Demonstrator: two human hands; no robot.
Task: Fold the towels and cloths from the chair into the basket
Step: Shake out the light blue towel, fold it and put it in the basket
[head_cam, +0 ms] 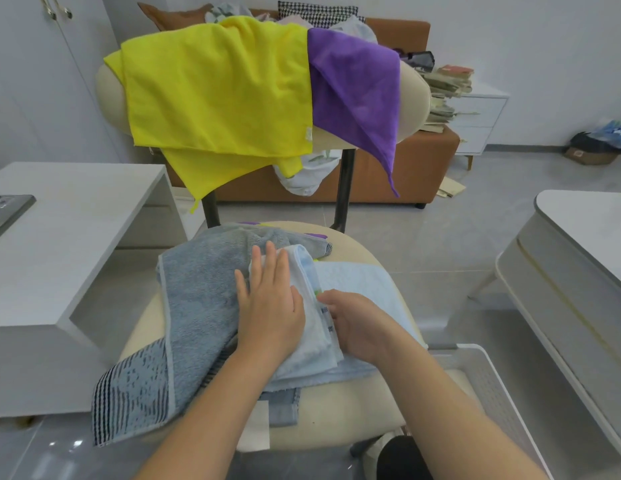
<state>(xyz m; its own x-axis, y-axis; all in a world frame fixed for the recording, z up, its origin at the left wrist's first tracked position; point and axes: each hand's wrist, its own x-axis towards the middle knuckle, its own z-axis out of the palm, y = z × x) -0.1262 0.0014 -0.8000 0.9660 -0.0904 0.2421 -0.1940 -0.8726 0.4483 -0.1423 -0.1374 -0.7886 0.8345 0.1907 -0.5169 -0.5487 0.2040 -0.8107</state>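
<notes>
- I see my left hand (271, 306) lying flat, fingers spread, on the white cloth (312, 327).
- My right hand (357, 323) pinches this cloth's edge, over the grey towel (198, 299).

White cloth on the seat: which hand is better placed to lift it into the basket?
Right, probably. The right hand already grips the white cloth at its edge, and the basket sits on that side. The left hand lies flat, pressing the cloth down.

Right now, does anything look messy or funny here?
Yes. The purple cloth hangs crooked off the chair back, one corner dangling low. The grey towel droops over the seat's left edge.
</notes>
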